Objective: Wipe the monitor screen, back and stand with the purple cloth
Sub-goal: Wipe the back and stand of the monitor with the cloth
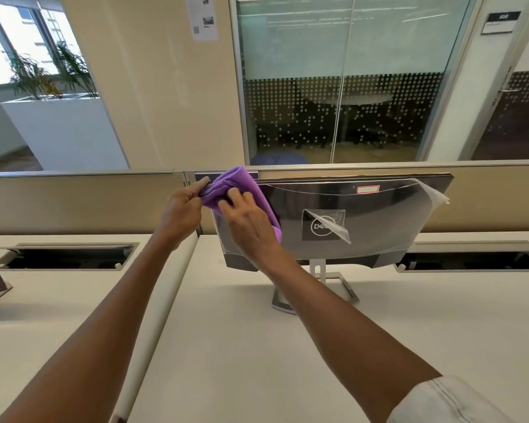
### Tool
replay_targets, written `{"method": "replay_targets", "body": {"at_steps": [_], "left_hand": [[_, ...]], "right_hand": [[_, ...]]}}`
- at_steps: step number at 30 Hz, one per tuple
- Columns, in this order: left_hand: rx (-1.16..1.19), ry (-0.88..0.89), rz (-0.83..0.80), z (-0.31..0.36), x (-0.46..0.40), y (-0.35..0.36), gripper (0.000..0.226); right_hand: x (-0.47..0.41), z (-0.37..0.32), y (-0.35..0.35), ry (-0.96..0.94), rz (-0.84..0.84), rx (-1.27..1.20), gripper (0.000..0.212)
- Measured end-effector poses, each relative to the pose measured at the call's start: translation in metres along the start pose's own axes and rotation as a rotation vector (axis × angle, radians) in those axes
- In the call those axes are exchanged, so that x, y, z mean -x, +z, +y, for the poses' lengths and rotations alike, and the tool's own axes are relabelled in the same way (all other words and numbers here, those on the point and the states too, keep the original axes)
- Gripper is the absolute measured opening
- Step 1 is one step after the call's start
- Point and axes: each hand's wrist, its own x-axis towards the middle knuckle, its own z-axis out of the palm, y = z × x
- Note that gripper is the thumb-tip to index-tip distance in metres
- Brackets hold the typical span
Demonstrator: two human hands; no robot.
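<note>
Both arms reach out over the desk [257,346]. The left hand [180,210] pinches one purple cloth [242,186]. The right hand [251,221] grips it too, at the top left corner of the one monitor [379,221], whose back faces us on its stand [318,288].

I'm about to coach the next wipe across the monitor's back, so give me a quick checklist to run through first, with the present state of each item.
1. Purple cloth held: ok, left hand and right hand both grip it.
2. Cloth at monitor back: ok, upper corner.
3. Loose plastic film: not ok, peeling.
4. Stand seated on desk: ok.
5. Screen side: cannot tell, faces away.
</note>
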Motion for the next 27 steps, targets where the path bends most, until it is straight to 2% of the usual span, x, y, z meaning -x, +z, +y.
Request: {"method": "replay_targets", "body": {"at_steps": [6,9,13,18,21,24,27], "left_hand": [[-0.302,0.058,0.054,0.008,-0.004,0.001,0.054],[-0.376,0.056,0.057,0.004,-0.009,-0.001,0.055],[-0.417,0.069,0.055,0.006,-0.010,-0.002,0.052],[-0.506,0.071,0.040,0.013,-0.012,-0.005,0.048],[-0.519,0.062,0.072,0.013,-0.011,-0.006,0.052],[-0.526,0.088,0.080,0.014,-0.007,-0.006,0.051],[-0.545,0.114,0.079,0.015,-0.006,-0.005,0.048]], "right_hand": [[0.032,0.001,0.023,0.018,-0.160,0.040,0.028],[0.044,0.006,0.012,0.089,-0.085,0.052,0.025],[0.014,-0.003,0.002,0.093,0.026,0.063,0.024],[0.002,-0.016,0.016,-0.025,-0.073,0.034,0.029],[0.026,-0.005,0.021,0.015,-0.121,0.047,0.032],[0.048,0.012,0.013,0.132,-0.062,0.068,0.035],[0.042,0.027,-0.005,0.227,0.080,0.121,0.028]]}}
